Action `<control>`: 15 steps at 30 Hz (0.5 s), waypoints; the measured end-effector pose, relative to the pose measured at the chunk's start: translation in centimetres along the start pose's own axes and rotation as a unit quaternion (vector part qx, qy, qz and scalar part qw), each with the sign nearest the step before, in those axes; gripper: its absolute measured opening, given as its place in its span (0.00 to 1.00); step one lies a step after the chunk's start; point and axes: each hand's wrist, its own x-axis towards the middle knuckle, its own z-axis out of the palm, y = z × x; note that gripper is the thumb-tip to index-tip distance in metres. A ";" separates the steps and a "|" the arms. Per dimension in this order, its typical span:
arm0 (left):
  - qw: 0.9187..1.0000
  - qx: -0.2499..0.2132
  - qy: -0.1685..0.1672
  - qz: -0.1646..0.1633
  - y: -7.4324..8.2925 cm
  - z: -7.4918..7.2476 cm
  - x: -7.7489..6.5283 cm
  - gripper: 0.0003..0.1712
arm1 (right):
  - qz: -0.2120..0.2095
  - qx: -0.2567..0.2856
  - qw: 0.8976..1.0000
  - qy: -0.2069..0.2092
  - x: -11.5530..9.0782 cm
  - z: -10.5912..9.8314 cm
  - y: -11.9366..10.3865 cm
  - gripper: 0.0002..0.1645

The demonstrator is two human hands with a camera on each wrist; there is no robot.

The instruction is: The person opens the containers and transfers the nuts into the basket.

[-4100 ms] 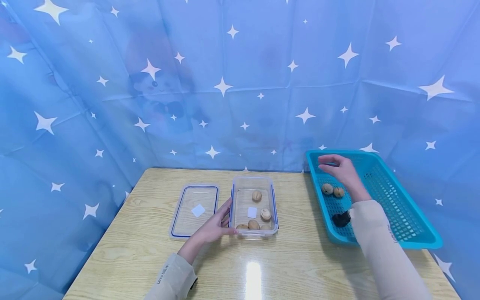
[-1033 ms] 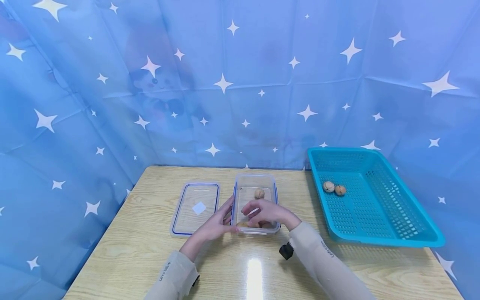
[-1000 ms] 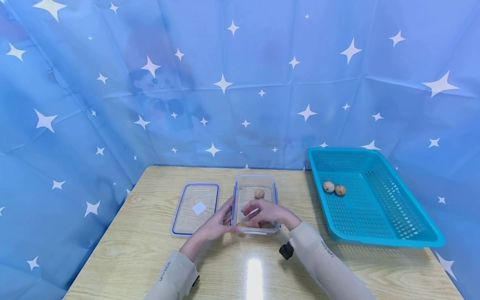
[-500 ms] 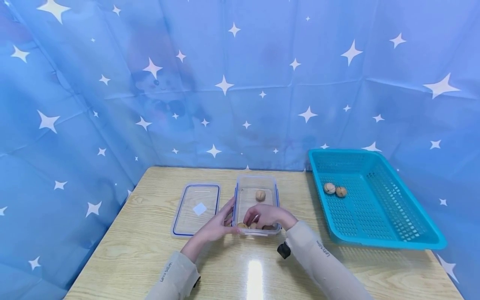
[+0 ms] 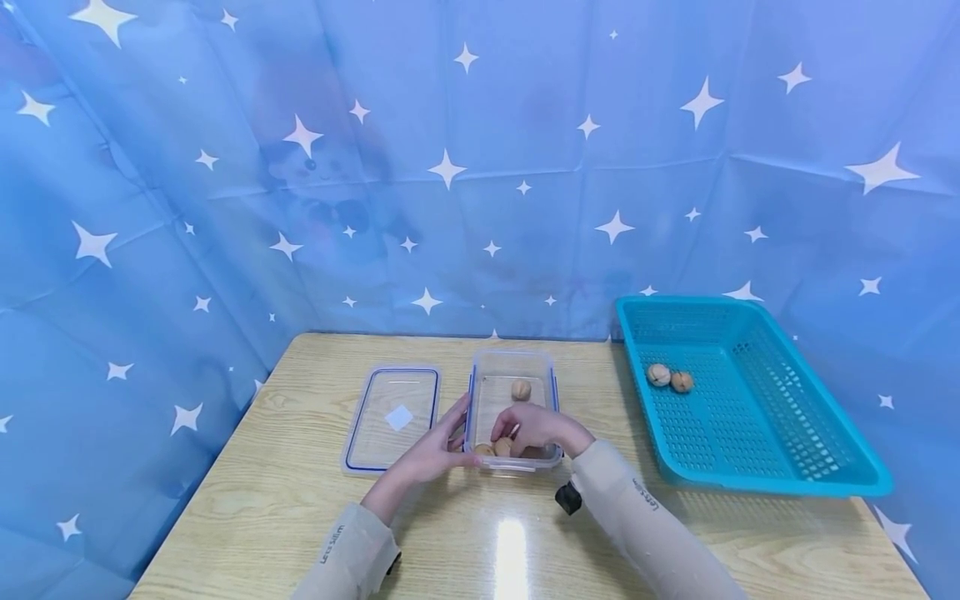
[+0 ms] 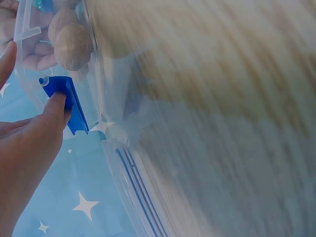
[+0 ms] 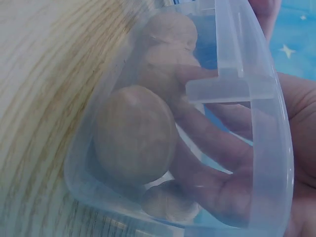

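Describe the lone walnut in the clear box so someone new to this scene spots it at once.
On the wooden table, find the clear box between the flat lid and the teal basket. Look beyond the right hand, toward the box's far end, for a round brown walnut. It lies alone, while the other walnuts visible there gather at the near end.

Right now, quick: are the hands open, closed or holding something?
Left hand: holding the clear box by its side.
Right hand: closed on a walnut inside it.
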 end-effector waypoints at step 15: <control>1.000 -0.002 -0.003 0.006 -0.3 0.0 0.1 0.61 | -0.034 0.057 0.995 0.074 0.0 -0.1 0.5 0.20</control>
